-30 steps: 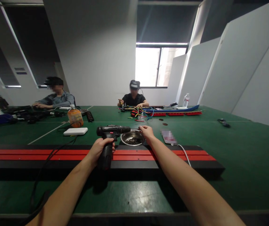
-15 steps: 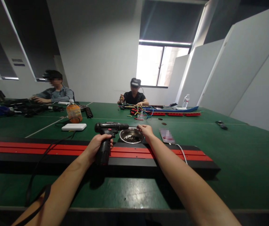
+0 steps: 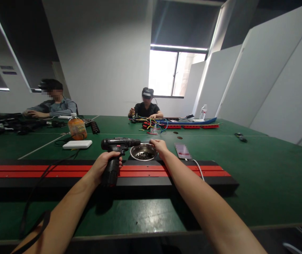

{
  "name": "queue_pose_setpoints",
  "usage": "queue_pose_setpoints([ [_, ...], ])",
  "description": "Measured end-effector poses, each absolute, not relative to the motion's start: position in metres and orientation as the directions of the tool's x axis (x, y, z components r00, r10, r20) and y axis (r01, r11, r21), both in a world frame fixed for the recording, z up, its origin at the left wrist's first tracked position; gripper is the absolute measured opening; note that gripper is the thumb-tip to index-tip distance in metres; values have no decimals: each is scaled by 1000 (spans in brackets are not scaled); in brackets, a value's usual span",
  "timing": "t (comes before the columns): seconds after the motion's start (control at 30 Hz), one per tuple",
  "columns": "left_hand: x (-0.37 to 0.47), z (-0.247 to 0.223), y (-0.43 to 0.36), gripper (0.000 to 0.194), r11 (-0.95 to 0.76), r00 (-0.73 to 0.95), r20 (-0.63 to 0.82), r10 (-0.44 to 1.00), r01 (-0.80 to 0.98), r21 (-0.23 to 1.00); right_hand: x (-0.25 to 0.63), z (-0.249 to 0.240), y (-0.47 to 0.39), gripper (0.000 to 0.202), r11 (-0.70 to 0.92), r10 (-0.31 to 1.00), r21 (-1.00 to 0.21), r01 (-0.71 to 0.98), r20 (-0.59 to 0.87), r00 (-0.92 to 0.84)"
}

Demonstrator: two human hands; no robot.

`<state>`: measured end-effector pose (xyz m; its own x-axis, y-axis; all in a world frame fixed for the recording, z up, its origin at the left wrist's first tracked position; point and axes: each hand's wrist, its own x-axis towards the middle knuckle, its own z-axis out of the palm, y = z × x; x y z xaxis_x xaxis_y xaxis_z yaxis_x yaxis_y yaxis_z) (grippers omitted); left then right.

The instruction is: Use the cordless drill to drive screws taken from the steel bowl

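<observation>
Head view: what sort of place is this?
Probably an assembly workshop or an electronics bench room. A cordless drill is in use over a steel bowl of small dark parts, coloured wires lie across the long green table, and two people sit working at its far side.

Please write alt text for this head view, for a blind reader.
The left hand holds a black drill, the right hand at its bit's tip, near a metal bowl of dark pieces and a red-and-black bar. Two people sit across the green table.
</observation>
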<state>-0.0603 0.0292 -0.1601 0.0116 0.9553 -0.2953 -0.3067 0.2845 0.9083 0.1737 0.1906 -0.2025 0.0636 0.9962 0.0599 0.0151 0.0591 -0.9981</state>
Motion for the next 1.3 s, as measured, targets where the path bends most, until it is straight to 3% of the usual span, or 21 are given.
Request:
queue_pose_setpoints([
  [0.97, -60, -162, 27, 19, 253, 10, -260, 966, -275, 928, 174, -195, 184, 17, 22, 997, -999, -36, 19, 77],
  [1.1, -65, -148, 22, 18, 176, -8, -179, 984, -156, 972, 173, -199, 189, 17, 10, 993, -1000, -25, 7, 121],
  [1.3, -103, -82, 0, 16, 81, 93, -106, 990, 239, 968, 172, -204, 195, 23, 109, 988, -970, 219, 130, 85],
])
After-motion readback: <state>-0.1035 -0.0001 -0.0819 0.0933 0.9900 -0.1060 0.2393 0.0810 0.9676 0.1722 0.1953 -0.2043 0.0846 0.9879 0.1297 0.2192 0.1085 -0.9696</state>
